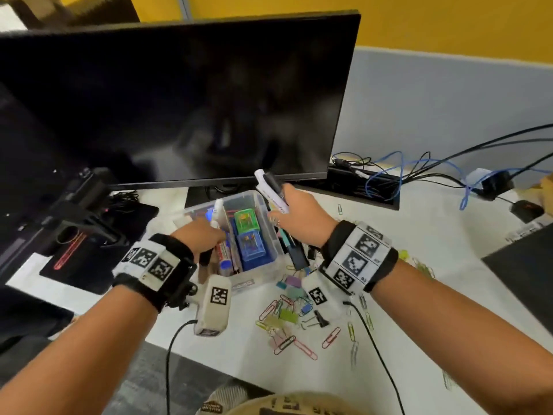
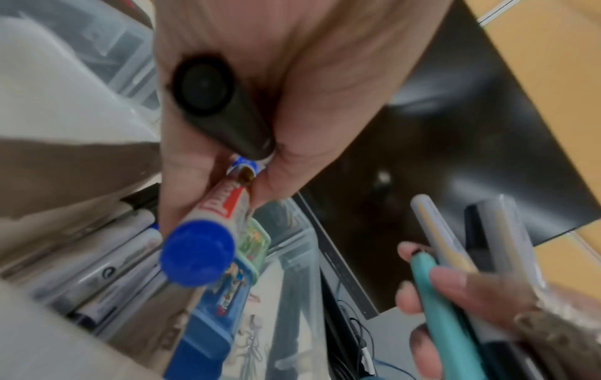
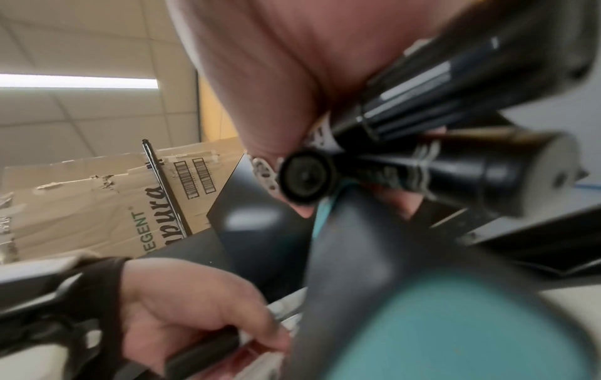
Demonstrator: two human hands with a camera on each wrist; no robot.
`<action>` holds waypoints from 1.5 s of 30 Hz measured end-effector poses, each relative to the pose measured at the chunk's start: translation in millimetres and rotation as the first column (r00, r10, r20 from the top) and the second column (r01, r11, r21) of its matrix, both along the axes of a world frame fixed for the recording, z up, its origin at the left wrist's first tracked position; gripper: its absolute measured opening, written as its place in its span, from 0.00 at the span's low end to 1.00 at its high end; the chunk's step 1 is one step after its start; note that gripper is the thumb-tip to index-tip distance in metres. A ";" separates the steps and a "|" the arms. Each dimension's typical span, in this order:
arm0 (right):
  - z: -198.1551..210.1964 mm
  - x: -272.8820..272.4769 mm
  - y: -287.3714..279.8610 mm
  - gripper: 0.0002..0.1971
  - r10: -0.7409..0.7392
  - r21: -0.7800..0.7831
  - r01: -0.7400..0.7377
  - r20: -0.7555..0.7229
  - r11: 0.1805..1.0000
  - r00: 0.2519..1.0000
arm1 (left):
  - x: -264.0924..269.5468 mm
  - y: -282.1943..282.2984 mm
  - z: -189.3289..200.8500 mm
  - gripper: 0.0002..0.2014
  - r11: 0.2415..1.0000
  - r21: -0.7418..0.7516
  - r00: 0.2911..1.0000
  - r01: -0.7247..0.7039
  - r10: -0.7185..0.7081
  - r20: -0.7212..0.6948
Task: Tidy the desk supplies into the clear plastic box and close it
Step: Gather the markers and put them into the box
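Note:
The clear plastic box (image 1: 254, 283) stands open in front of the monitor, holding markers, a green case (image 1: 246, 220) and a blue case (image 1: 250, 244). My left hand (image 1: 200, 235) is over the box's left side and grips two markers, one with a black cap (image 2: 214, 108) and one with a blue cap (image 2: 201, 254), their caps pointing towards me. My right hand (image 1: 299, 217), just right of the box, grips a bundle of pens (image 1: 273, 194): a white marker and a black one stick up, and a teal pen (image 2: 435, 295) and a dark one point down.
Coloured paper clips and binder clips (image 1: 287, 319) lie scattered on the white desk in front of and to the right of the box. A dark monitor (image 1: 179, 100) stands close behind it. Cables (image 1: 389, 175) lie at the back right and black equipment (image 1: 74, 205) at the left.

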State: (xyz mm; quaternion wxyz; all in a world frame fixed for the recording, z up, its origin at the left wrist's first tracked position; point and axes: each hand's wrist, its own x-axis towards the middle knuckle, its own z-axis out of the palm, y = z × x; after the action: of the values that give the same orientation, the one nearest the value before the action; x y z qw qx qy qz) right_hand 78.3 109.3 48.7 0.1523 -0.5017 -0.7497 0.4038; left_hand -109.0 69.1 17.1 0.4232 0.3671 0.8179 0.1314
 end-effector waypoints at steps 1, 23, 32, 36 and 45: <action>-2.0 -9.0 0.3 0.15 0.011 -0.026 -0.011 -0.003 1.000 1.000 | -2.0 3.7 -3.0 0.06 1.000 -0.027 1.000 0.002 -0.001 0.019; -46.5 -111.5 0.1 0.17 0.052 -0.273 -0.055 -0.017 0.960 0.998 | -67.3 9.3 -18.2 0.23 0.898 -0.018 0.841 0.440 -0.419 -0.343; -43.0 -66.5 -9.4 0.12 0.112 -0.035 -0.121 -0.193 0.992 0.975 | -58.4 16.7 -15.2 0.34 0.855 -0.185 0.750 0.485 -0.515 -0.415; -52.8 25.6 -6.3 0.07 -0.119 0.123 0.128 -0.082 0.984 0.989 | -62.4 18.9 -15.0 0.36 0.811 -0.254 0.701 0.528 -0.585 -0.408; -121.5 97.7 -68.9 0.19 0.257 -0.123 -0.225 0.440 0.966 0.860 | -59.4 26.3 -14.1 0.40 0.812 -0.362 0.634 0.458 -0.584 -0.507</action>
State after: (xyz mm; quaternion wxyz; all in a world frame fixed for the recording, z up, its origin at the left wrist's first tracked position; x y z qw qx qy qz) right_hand 176.0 40.5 -72.8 -0.0951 -0.4889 -0.8072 0.3168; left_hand -168.4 95.4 2.9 0.1975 0.5661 0.7744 -0.2020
